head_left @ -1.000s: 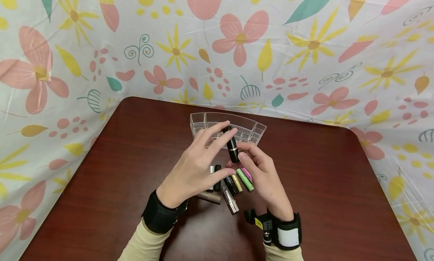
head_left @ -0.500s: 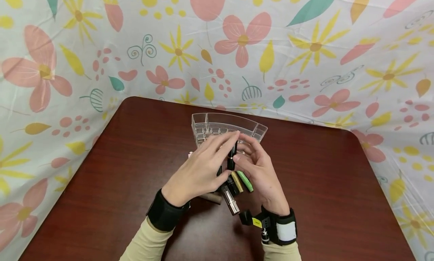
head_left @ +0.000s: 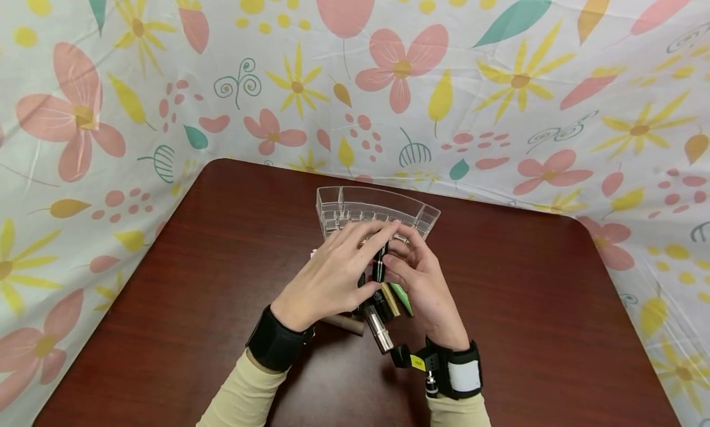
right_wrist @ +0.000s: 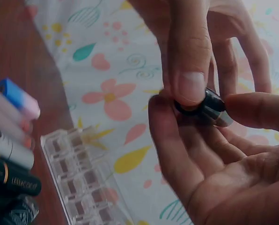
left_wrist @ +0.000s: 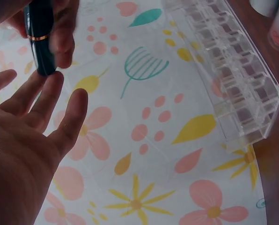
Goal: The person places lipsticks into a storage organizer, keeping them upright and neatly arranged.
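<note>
- Near the centre of the desk (head_left: 532, 304), holding one gold-banded tube (head_left: 379, 268) tilted between both hands, with one clear organizer (head_left: 377, 198) at 12 o'clock.
- Clamped on it: fingers of the right hand (head_left: 426, 285). Spread apart: fingers of the left hand (head_left: 333, 274), at the tube's end; touching or just short, hard to tell.
- Judged early in the work: one tube picked up, the others left lying loose. Whether being opened or merely turned, cannot tell.
- Counted from the held tube: one green tube (head_left: 403, 299) and one gold tube (head_left: 391, 300) at 5 o'clock, one black emblem tube (head_left: 381, 302) and one silver-ended tube (head_left: 379, 331) at 6, one brown tube (head_left: 346, 324) at 7.
- Counted from the right wrist: one white tube (right_wrist: 11, 149), one blue-and-pink piece (right_wrist: 18, 98); others partly hidden, so no full total.
</note>
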`<state>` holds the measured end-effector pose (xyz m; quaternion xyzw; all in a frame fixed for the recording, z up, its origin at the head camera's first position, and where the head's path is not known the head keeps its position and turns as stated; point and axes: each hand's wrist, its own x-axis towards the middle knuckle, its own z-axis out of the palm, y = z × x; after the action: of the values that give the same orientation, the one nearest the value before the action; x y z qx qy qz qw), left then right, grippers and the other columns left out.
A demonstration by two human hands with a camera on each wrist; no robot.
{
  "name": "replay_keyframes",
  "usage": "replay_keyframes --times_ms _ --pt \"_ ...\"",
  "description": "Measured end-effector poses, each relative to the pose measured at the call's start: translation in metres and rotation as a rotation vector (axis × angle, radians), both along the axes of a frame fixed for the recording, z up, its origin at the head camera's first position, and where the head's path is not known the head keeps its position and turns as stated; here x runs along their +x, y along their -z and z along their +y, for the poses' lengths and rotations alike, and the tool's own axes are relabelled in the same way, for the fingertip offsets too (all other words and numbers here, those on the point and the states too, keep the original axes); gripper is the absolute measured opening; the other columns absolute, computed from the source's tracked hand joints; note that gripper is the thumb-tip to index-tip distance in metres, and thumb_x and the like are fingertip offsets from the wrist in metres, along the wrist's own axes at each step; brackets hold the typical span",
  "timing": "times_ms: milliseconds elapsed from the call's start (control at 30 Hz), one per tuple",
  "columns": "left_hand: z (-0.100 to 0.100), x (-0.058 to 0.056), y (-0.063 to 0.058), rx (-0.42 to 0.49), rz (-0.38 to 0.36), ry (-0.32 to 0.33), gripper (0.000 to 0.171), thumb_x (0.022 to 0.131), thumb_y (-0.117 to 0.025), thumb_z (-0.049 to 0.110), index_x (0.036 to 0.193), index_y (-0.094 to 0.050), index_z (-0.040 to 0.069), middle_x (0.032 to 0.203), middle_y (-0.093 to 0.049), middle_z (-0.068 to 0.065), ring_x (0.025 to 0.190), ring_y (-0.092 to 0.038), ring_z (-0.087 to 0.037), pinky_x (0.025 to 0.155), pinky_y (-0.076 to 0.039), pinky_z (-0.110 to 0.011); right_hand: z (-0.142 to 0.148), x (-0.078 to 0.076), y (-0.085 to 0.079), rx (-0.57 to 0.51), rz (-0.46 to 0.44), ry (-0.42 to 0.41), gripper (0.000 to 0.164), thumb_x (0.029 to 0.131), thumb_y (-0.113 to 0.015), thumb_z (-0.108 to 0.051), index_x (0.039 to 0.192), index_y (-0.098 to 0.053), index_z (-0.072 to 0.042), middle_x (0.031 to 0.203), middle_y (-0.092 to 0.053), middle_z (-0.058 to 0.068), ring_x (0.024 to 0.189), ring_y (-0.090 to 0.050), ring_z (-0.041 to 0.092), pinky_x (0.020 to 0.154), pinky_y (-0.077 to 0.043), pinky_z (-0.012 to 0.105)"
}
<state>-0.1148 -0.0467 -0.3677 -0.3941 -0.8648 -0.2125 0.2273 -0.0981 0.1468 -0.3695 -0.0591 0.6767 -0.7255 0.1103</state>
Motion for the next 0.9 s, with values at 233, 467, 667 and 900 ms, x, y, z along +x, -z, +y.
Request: replay_keyframes --times_ms 233,467,667,900 --pt "-0.0003 -0.0034 0.006 -0.013 0.002 0.003 0.097 0.078 -0.08 0.021 0.161 -0.029 0.018 0.145 -0.052 -0.008 0.126 -0.055 -0.024 0.112 -0.045 -0.041 0.0015 -0.0014 0.0039 0.116 -0.005 0.014 0.057 0.102 -0.059 -0.011 0.152 -0.04 -0.028 0.143 -0.058 0.008 0.107 -0.068 0.012 0.086 -0.059 0.034" --pt "-0.0004 -0.0053 0.006 -0.01 0.015 0.005 0.097 0.077 -0.081 0.021 0.16 -0.031 0.018 0.147 -0.051 -0.007 0.128 -0.054 -0.024 0.113 -0.043 -0.04 0.0008 -0.004 0.0033 0.161 0.052 -0.003 0.061 0.099 -0.06 -0.005 0.152 -0.04 -0.028 0.143 -0.058 0.011 0.11 -0.067 0.014 0.082 -0.06 0.037" --pt "0.0009 -0.0053 0.0076 -0.023 0.024 0.013 0.096 0.078 -0.083 0.024 0.16 -0.033 0.018 0.148 -0.05 -0.009 0.131 -0.053 -0.025 0.113 -0.045 -0.043 0.0006 -0.0048 0.0044 0.174 0.064 -0.011 0.062 0.1 -0.058 -0.003 0.154 -0.037 -0.026 0.148 -0.055 0.011 0.115 -0.068 0.012 0.081 -0.061 0.037" --pt "0.0037 -0.0061 0.0111 -0.025 -0.003 0.025 0.097 0.075 -0.084 0.016 0.159 -0.036 0.02 0.15 -0.048 -0.008 0.133 -0.051 -0.024 0.113 -0.043 -0.043 0.0002 -0.0073 0.0078 0.162 0.083 -0.006 0.06 0.1 -0.055 -0.001 0.154 -0.036 -0.02 0.151 -0.051 0.013 0.11 -0.068 0.009 0.077 -0.061 0.035"
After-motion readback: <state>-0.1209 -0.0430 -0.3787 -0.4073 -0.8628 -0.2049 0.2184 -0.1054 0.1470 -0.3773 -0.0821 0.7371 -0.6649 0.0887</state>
